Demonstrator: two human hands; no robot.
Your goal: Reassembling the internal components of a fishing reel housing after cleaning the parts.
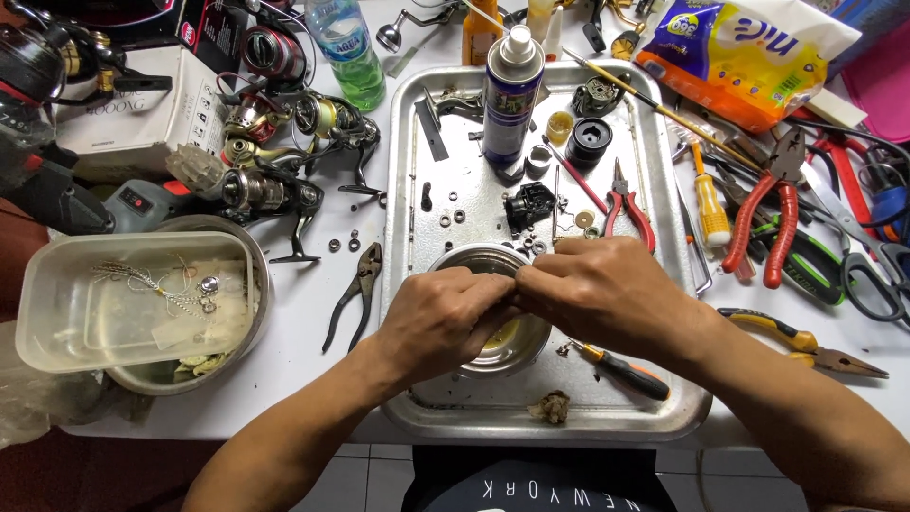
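Both hands are held together over a small metal bowl (pixel 493 327) that sits at the 6 o'clock end of a metal tray (pixel 654 190) on the bench. The left hand (pixel 441 318) and right hand (pixel 597 289) are closed, fingertips pinched on something small that cannot be made out. A spray can (pixel 512 95) stands at 12 o'clock, red-handled pliers (pixel 626 204) at 2 o'clock.

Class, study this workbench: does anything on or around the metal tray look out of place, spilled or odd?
Small washers lie loose across the metal tray, and two more sit off it on the table. A crumpled, dirty wad lies by the tray's near edge. Both hands meet over a small metal bowl.
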